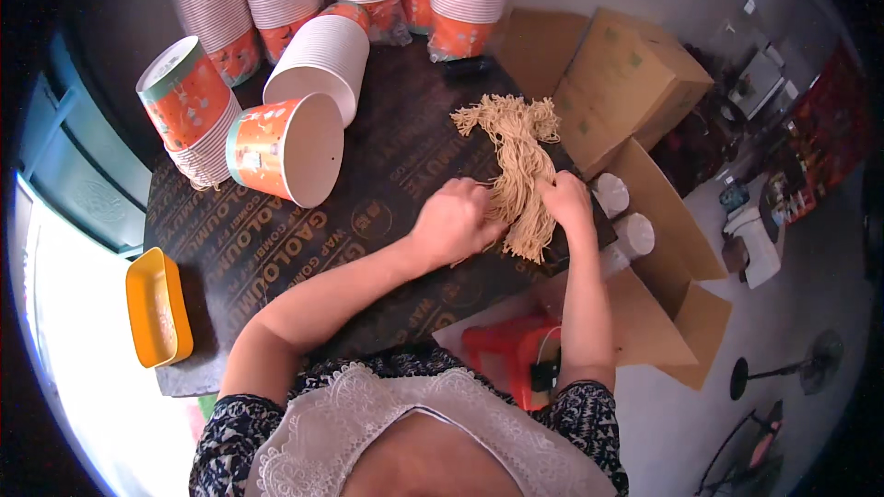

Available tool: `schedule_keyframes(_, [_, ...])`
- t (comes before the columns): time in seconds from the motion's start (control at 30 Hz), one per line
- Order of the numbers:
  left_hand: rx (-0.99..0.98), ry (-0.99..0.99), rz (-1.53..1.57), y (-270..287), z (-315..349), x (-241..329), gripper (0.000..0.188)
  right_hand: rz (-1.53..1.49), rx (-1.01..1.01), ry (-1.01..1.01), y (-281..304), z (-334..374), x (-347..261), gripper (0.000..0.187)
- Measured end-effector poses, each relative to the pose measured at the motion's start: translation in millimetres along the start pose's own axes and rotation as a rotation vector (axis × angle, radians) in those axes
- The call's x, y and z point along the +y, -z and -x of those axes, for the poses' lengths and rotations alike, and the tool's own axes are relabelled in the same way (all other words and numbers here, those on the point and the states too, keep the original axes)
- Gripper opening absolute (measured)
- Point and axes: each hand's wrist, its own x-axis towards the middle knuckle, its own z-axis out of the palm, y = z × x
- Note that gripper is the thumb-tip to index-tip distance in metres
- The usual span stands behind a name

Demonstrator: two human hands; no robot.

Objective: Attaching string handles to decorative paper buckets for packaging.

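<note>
A bundle of thin beige strands (520, 161), like string or noodles, lies on the dark printed tabletop (382, 170) near its right edge. Its far end spreads into two frayed tufts, and the loose near end lies between my hands. My left hand (458, 221) is closed against the bundle's left side, fingers curled under and partly hidden. On the other side my right hand (565, 201) pinches the strands between thumb and fingers.
Orange paper buckets stand at the table's left, one bucket (313, 149) tipped toward me. Wrapped stacks of cups (471, 0) line the back. A yellow tray (158, 308) sits at the left corner. Cardboard boxes (635, 78) and a red stool (502, 345) are to the right.
</note>
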Motion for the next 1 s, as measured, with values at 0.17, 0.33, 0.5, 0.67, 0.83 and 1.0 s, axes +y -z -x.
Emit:
schedule_keyframes(0.17, [-0.141,0.158,-0.218,-36.2,-1.7,1.2,0.029,-0.092,-0.008,0.095,-17.2,2.0,-1.7,0.040])
schedule_keyframes(0.33, [-0.206,1.116,1.172,2.7,-23.7,-15.7,0.029,-0.284,0.264,0.170,-4.8,5.3,3.8,0.025])
schedule_keyframes(0.5, [-0.545,1.065,0.689,39.9,-14.6,-28.3,0.033,-0.051,0.394,0.205,-0.3,11.0,11.9,0.032])
schedule_keyframes(0.67, [-0.333,0.515,-0.277,33.5,7.1,-41.3,0.026,-0.123,0.391,0.505,-15.4,34.1,-14.8,0.030])
schedule_keyframes(0.83, [-0.145,0.089,-0.068,18.8,0.8,-45.7,0.049,-0.110,0.192,0.750,-29.7,57.3,-46.9,0.021])
schedule_keyframes(1.0, [-0.244,-0.014,-0.030,16.0,13.7,-75.4,0.026,-0.548,-0.131,0.938,-16.6,60.0,-53.7,0.012])
